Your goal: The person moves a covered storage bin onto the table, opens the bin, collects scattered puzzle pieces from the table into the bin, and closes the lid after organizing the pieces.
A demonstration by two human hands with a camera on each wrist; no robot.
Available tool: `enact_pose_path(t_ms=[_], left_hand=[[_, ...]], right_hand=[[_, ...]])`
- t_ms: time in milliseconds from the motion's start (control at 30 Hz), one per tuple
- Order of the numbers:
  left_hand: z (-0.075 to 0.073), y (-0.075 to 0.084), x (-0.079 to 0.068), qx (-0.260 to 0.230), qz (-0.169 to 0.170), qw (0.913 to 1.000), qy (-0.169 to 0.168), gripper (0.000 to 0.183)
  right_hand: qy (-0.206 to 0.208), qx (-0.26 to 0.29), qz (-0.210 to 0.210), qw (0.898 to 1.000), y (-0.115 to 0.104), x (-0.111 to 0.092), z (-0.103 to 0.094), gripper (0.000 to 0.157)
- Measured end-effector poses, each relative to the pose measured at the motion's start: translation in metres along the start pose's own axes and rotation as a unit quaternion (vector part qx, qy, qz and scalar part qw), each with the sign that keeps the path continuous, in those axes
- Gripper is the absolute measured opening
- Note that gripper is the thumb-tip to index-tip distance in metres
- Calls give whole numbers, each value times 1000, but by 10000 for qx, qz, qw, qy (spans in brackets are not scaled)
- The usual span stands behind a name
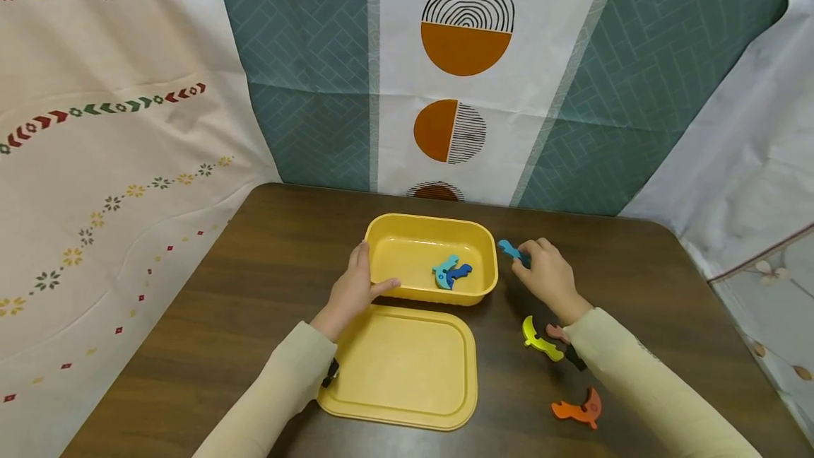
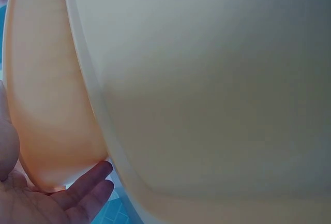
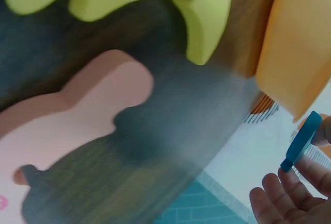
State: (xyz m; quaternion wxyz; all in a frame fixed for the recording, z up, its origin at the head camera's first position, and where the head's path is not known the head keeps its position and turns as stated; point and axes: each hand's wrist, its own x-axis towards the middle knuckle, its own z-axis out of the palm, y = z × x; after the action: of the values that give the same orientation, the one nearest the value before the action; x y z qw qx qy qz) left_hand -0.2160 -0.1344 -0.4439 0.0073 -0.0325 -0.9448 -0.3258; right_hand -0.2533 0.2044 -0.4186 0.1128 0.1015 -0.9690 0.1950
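My left hand [image 1: 352, 285] lies along the left end of a yellow box [image 1: 432, 295], its straight fingers on the outside and its thumb across the front wall. In the left wrist view, fingers [image 2: 85, 193] touch the box's underside. Inside are a light-blue toy piece [image 1: 443, 276] and a dark-blue one [image 1: 459, 273], overlapping. Just right of the box, my right hand [image 1: 548, 278] pinches a blue toy piece [image 1: 509, 249] between thumb and fingers, above the table. The right wrist view shows this blue piece [image 3: 302, 138] nearly edge-on.
A yellow lid [image 1: 403, 366] lies flat in front of the box. At right lie curved toy pieces: yellow-green [image 1: 540, 342], pink [image 1: 557, 333], orange [image 1: 580, 410], and a dark one [image 1: 575, 359] partly under the right sleeve. A patterned curtain [image 1: 305, 112] hangs behind the wooden table [image 1: 267, 288].
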Motion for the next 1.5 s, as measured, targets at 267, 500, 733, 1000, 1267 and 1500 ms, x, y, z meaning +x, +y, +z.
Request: enact_pose_path(t_ms=[267, 500, 733, 1000, 1267, 1500], left_hand=[[-2, 1, 2, 14, 20, 10000, 18, 102], [0, 0, 0, -154, -61, 9998, -60, 103], [-1, -1, -3, -175, -42, 9998, -43, 104], [-1, -1, -1, -178, -41, 9998, -31, 103], [-1, -2, -1, -165, -19, 9999, -11, 103], [0, -2, -2, -204, -26, 9998, -22, 103]], right_hand=[[143, -47, -240, 9996, -20, 4, -5, 26], [146, -134, -459, 9987, -31, 5, -3, 26], [244, -49, -577, 9980, -39, 7, -1, 26], [151, 4, -549, 9984, -52, 9, 4, 29], [26, -20, -698, 9976, -63, 10, 15, 26], [-102, -20, -807, 9967, -70, 6, 22, 24]])
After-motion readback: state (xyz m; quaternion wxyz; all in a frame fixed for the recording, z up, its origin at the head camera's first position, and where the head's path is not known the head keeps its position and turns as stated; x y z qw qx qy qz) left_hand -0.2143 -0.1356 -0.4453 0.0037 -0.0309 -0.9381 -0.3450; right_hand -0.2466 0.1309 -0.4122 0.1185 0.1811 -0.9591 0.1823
